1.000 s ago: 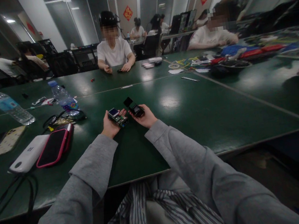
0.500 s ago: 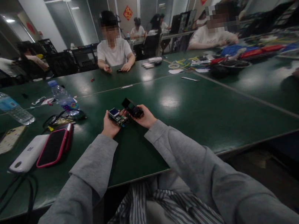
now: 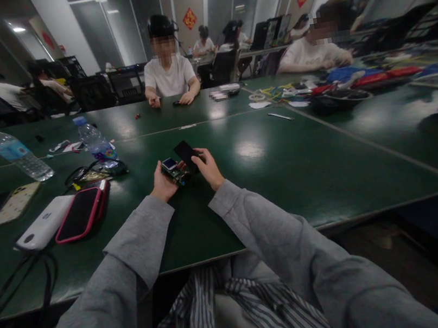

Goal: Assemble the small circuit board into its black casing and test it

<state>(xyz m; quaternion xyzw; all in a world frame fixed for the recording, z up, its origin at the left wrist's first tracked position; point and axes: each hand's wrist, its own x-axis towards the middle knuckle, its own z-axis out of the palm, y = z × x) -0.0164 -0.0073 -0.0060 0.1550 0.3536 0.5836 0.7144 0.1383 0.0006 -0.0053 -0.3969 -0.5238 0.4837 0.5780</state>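
Note:
My left hand grips a green circuit board with a small screen on its upper part. In my right hand is a flat black rectangular casing, tilted, its plain dark face showing and the thumb pressed over it. Both things are held close together above the green table. Whether they touch is hard to make out. The fingers behind the board and the casing are partly hidden.
Left of my hands lie a pink-edged phone, a white device, cables and two water bottles. A tweezer-like metal tool lies to the right. A person sits opposite; piled cables are beyond.
My right hand has turned the black casing over: its detailed side showed before, its plain face shows now. The right thumb has come over it. My left hand keeps the board nearly in place.

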